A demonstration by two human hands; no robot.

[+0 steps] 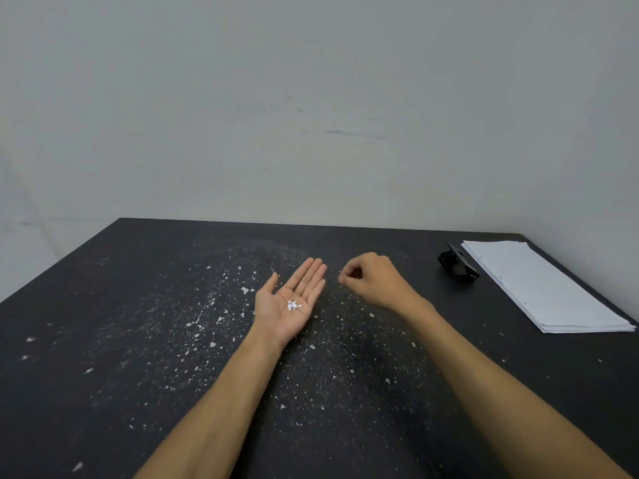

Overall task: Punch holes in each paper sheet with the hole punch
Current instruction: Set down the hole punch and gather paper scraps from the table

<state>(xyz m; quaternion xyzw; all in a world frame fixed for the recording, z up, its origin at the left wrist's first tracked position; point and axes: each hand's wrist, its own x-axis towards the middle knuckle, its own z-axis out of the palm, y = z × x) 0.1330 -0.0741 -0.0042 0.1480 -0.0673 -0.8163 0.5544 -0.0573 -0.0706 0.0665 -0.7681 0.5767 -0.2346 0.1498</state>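
The left hand [288, 302] is lying flat, fingers straight, cupping paper punch-outs [293, 305] at frame centre. The right hand [371, 280] is pinching its fingertips just right of it, whether on a scrap I cannot tell. The hole punch [458, 267] and paper stack [546, 288], long axis running toward lower right, are sitting further right, nearer the right hand.

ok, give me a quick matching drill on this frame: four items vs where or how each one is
Items:
1. left hand
2. right hand
3. hole punch
4. paper stack

States:
A. flat at the table's far right edge
B. palm up, white paper bits lying on it
C. black, just left of the sheets
D. fingers curled, fingertips pinched together

Pairs: 1-B, 2-D, 3-C, 4-A
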